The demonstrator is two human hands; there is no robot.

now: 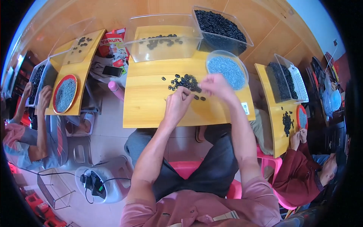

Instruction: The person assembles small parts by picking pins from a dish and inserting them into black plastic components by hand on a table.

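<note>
On the yellow wooden table [145,104] lies a loose pile of small black oval pieces [185,81], with a couple of them apart at its near edge. My left hand [176,104] is closed in a pinch at the pile's near side. To its right, my right hand [217,86] also has its fingers pressed together, their tips close to the pile's right edge. Whatever sits between the fingers of either hand is too small to make out. Beyond my right hand stands a round clear dish [246,72] filled with small glassy, pale-blue bits.
Along the table's far edge stand a clear bin [166,53] with some black pieces and another bin [247,39] heaped with them. People work at side tables [99,38] left and right. A pink bottle [116,90] stands left of my table; a white container [113,185] is on the floor.
</note>
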